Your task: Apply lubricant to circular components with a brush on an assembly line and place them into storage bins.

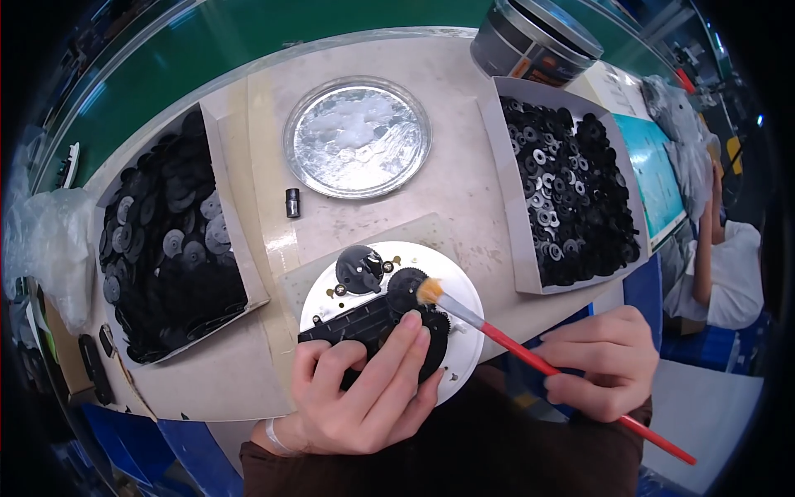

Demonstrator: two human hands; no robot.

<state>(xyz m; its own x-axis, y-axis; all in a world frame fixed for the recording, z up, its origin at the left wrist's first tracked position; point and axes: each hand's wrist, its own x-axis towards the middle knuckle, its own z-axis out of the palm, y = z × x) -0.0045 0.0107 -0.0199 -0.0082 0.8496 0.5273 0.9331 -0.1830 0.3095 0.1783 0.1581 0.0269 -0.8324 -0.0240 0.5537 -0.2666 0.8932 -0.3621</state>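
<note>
My left hand (364, 398) grips a white round plate (465, 319) carrying a black gear mechanism, its fingers lying over the black parts. Toothed black gears (406, 286), a long black bar (344, 325) and a round black motor-like part (358, 269) sit on this plate. In my right hand (604, 364) is a paintbrush (513, 346) with a red handle, held between closed fingers. The brush's pale bristles touch or hover just over the upper gear; which of the two I cannot tell. My left fingers hide part of the lower gears.
Left stands a white box (230, 199) of black discs, right another box (507, 199) of small black and grey gears. Beyond the plate lies a round metal lid (298, 166) with white paste, beside a small black cylinder (292, 203). A tin (530, 45) and a person (729, 273) are farther right.
</note>
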